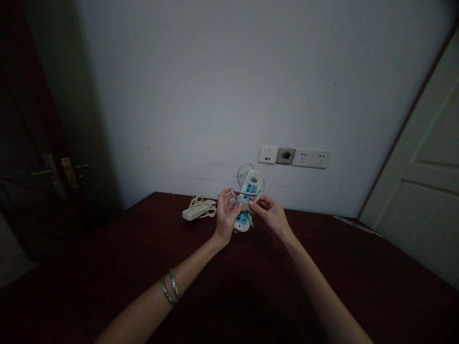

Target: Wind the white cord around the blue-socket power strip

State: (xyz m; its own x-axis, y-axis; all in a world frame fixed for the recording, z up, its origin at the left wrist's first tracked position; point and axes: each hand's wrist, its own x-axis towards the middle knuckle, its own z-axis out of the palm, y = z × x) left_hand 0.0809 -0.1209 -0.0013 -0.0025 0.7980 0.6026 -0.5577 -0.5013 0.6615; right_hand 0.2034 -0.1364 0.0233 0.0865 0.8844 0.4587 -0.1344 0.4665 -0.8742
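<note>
A white power strip [255, 177] with blue socket faces is tilted in front of me, its far end up toward the wall. Its grey cord [246, 192] loops across and around it, and a grey piece that looks like the plug [244, 205] lies over its middle. My left hand [225, 216] is closed at the strip's left side, thumb pressed on the grey piece. From the right, my right hand [271, 213] pinches the cord beside that piece. The fingers partly hide the middle sockets. Whether the strip's lower end touches the table cannot be made out.
Behind my left hand, a second white power strip [196, 210] with its cord bundled on it lies on the dark red table [229, 286]. Wall sockets [311, 159] sit on the pale wall at the back. Doors stand at left and right.
</note>
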